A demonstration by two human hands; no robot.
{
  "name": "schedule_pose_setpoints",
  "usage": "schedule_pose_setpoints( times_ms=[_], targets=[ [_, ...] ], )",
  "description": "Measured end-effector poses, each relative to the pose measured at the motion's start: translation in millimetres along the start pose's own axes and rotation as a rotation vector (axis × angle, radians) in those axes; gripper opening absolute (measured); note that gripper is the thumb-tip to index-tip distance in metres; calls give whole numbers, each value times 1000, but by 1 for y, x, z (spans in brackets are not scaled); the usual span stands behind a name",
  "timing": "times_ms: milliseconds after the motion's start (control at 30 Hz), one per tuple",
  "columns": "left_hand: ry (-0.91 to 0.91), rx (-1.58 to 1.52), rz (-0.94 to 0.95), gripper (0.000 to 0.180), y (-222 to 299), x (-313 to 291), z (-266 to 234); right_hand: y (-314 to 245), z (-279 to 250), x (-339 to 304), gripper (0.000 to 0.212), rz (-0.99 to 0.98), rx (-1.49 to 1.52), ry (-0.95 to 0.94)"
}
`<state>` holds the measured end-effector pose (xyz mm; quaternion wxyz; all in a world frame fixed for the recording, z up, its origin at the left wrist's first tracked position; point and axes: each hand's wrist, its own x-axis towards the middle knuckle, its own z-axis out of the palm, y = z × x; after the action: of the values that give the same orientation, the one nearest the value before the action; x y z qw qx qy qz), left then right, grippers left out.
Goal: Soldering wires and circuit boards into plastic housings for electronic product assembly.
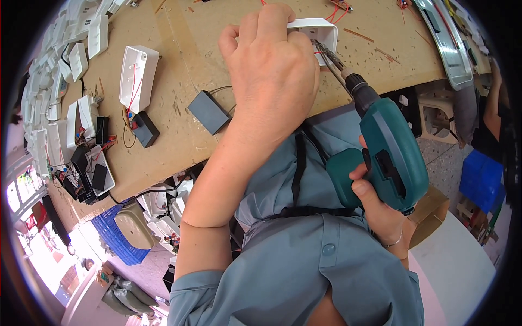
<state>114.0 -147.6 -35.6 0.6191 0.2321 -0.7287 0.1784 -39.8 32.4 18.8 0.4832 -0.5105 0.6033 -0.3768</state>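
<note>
My left hand (272, 70) grips a white plastic housing (326, 35) at the far side of the table, its fingers bent over the wall. In my right hand (375, 206) is a green cordless drill (394, 146), held by its handle and pointing up and left. The drill's bit reaches into the open housing; whether it touches the inside, I cannot tell. Thin red wires (340, 8) lie just beyond the housing. A dark rectangular box (209, 112) with a black cable rests on the table left of my left wrist.
Another white housing (138, 79) with red wires lies to the left, beside a second dark box (145, 129). Many white housings (98, 35) crowd the table's left end. A long metallic tray-like part (446, 43) is at the far right. A blue basket (117, 233) stands below the left edge.
</note>
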Motion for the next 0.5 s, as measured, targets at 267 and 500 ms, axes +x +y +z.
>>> schedule_pose_setpoints(
  times_ms=[267,500],
  targets=[
    [-736,198,-443,12,27,35,-24,3,0,0,50,-12,-16,20],
    [-741,195,-443,13,18,24,-16,3,-2,-1,51,-64,-41,1]
  ],
)
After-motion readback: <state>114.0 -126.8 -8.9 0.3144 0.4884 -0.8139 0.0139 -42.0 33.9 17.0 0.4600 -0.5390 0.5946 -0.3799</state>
